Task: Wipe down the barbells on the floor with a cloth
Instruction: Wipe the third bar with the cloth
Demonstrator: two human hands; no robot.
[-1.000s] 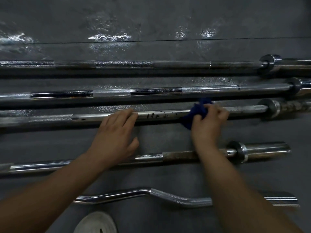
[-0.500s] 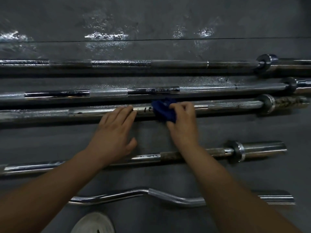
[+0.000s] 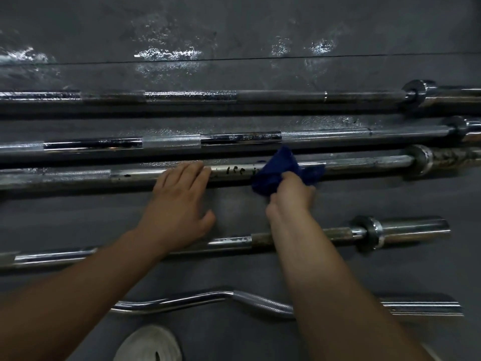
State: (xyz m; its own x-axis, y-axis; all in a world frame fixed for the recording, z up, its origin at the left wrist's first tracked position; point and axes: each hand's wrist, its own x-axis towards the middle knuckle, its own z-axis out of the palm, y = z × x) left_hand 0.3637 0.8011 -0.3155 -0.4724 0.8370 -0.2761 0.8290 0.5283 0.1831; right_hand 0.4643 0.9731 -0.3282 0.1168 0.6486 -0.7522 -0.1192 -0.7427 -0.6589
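Blue cloth (image 3: 277, 173) bunched in my right hand (image 3: 290, 195), fingers curled round it, pressed on the third barbell (image 3: 364, 162) from the far side. Since half a second ago the cloth has travelled rightward again, off the dark-specked section (image 3: 235, 170); a second ago it sat further right, so I read this as back-and-forth scrubbing. Specks remain: this section is not clean yet. Left hand (image 3: 179, 201) lies flat, fingers straight on the same bar, steadying it, unchanged. Four other bars lie on the floor (image 3: 234, 29); nearer straight bar (image 3: 411, 230) shows rust.
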